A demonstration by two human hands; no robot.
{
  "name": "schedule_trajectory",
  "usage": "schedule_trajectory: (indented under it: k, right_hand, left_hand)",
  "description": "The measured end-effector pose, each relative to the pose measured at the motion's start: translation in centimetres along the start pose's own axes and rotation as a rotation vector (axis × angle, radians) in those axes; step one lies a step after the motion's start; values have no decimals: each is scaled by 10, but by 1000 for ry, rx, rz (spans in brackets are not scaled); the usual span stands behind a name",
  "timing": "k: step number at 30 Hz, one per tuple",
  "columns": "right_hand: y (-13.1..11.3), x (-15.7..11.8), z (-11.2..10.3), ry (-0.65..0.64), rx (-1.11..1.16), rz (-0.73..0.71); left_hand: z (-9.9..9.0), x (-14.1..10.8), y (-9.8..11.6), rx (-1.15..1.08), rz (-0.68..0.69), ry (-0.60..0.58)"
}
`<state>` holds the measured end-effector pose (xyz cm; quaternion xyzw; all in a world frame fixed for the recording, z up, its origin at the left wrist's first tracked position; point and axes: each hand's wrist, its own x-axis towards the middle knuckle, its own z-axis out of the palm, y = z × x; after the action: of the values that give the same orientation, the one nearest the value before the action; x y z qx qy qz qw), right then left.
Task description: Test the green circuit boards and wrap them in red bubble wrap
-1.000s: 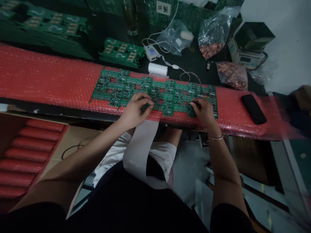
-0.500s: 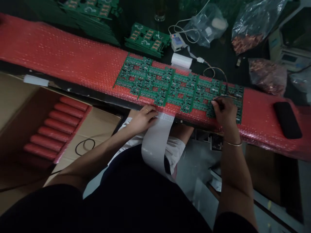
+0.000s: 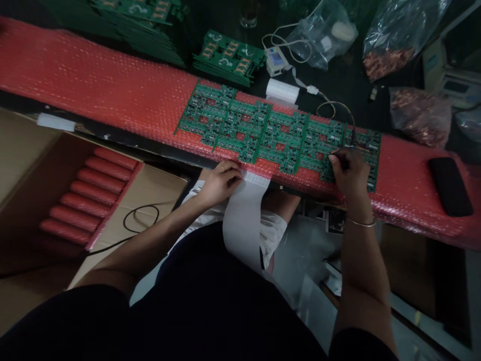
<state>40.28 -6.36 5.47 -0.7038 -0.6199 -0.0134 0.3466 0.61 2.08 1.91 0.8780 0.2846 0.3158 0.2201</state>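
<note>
Several green circuit boards [image 3: 246, 128] lie side by side in a row on red bubble wrap [image 3: 108, 87]. At the front edge of the wrap, my left hand [image 3: 222, 181] has its fingers bent together beside a hanging white label strip [image 3: 246, 213]; what its fingertips hold, if anything, is too small to tell. My right hand [image 3: 349, 168] is over the right end of the row, pinching a dark connector piece at the end of thin wires [image 3: 343, 106]. These wires run back to a small white device [image 3: 277, 61] behind the boards.
Stacks of green boards [image 3: 229, 59] stand behind the wrap. At the right are a black phone [image 3: 450, 186] and bags of copper-coloured parts [image 3: 421, 116]. An open carton [image 3: 154, 188] with red rolls [image 3: 88, 204] sits at the lower left. A white roll [image 3: 281, 91] lies behind the boards.
My left hand's fingertips have drawn slightly closer together beside the strip, which hangs a little differently. The black cable over the carton has shifted right. The red light on the device no longer shows.
</note>
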Motion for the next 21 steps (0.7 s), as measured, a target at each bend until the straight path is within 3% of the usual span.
schedule_trajectory:
  k: [7, 13, 21]
  right_hand:
    - [3, -2, 2, 11, -11, 1]
    - [0, -1, -1, -9, -11, 20]
    - [-1, -1, -5, -12, 11, 51]
  left_hand:
    - [-3, -10, -6, 158, 125, -75]
    - [7, -25, -12, 191, 141, -9]
    - [12, -19, -14, 151, 75, 68]
